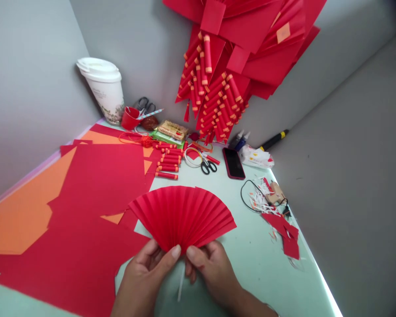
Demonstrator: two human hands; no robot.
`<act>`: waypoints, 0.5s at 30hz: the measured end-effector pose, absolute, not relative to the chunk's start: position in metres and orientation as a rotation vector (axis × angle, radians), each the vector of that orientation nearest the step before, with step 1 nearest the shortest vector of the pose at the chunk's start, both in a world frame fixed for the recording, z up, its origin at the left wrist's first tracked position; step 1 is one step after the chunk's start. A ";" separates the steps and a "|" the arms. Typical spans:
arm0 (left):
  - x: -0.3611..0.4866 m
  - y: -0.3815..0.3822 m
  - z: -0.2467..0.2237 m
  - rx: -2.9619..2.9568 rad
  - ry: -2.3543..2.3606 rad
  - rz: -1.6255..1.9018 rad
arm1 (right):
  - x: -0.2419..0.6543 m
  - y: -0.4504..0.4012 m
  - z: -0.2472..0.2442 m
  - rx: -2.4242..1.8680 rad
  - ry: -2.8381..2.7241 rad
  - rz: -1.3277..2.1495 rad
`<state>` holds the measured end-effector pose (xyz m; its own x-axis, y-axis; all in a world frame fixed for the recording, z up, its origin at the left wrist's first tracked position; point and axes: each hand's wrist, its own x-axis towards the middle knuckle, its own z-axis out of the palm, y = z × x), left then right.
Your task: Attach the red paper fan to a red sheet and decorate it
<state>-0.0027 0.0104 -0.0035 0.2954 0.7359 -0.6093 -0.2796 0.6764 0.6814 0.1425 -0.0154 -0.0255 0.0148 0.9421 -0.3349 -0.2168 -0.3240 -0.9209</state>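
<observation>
A pleated red paper fan (185, 213) is spread open above the table, its folds gathered at the bottom. My left hand (153, 268) pinches the gathered base from the left, thumb on top. From the right, my right hand (209, 264) grips the same base, its thumb close beside the left one. Below the fan, a thin white strip (181, 284) hangs down between my hands. The fingertips behind the fan are partly hidden.
Red paper sheets (102, 176) and orange sheets (23, 220) cover the left. Red paper rolls (168, 160), black-handled scissors (208, 167) and a phone (233, 163) lie behind the fan. A glue gun (276, 193) and paper scraps lie right. A white cup (104, 90) stands back left.
</observation>
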 end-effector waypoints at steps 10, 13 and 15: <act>-0.010 0.009 -0.001 0.431 1.109 0.776 | 0.204 0.005 0.001 -1.146 -0.446 1.013; -0.009 0.008 -0.001 0.470 1.069 0.726 | 0.220 0.005 0.014 -1.229 -0.591 1.064; -0.007 0.007 0.001 0.494 1.046 0.711 | 0.222 0.003 0.020 -1.274 -0.690 1.134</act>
<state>-0.0073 0.0068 0.0014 0.3157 0.7329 -0.6026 -0.2911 0.6793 0.6737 0.2225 0.0026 0.0196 0.3413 0.9228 -0.1790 -0.2654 -0.0881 -0.9601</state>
